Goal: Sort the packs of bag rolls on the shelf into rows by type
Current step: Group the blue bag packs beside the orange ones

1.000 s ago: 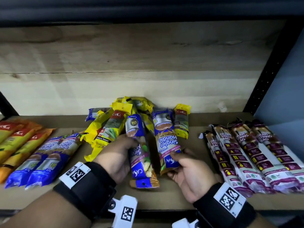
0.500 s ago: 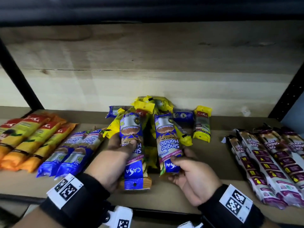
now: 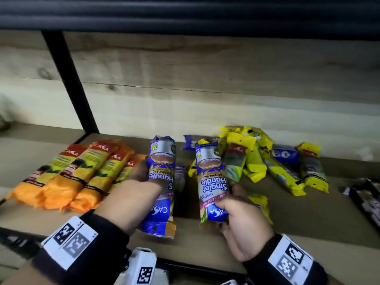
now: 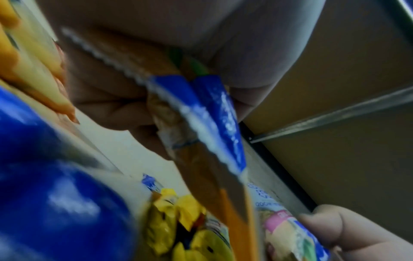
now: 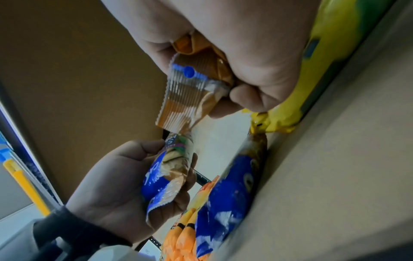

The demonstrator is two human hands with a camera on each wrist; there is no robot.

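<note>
I hold two blue "Singlet Handle" garbage bag packs above the shelf board (image 3: 298, 229). My left hand (image 3: 135, 198) grips the left blue pack (image 3: 162, 175) round its middle; its crimped end (image 4: 201, 123) shows in the left wrist view. My right hand (image 3: 236, 221) grips the lower end of the right blue pack (image 3: 211, 179), whose crimped tail (image 5: 185, 98) shows in the right wrist view. Both packs are lifted and point away from me. Other blue packs lie mostly hidden behind my left hand.
Orange packs (image 3: 67, 182) lie in a row at the left. A loose heap of yellow packs (image 3: 259, 159) with blue packs (image 3: 285, 154) among them lies at the back right. Maroon packs (image 3: 368, 198) show at the right edge. A black upright post (image 3: 67, 79) stands at the left.
Both hands have lifted their blue packs and carried them left, away from the yellow heap and toward the orange row. The view has swung left too.
</note>
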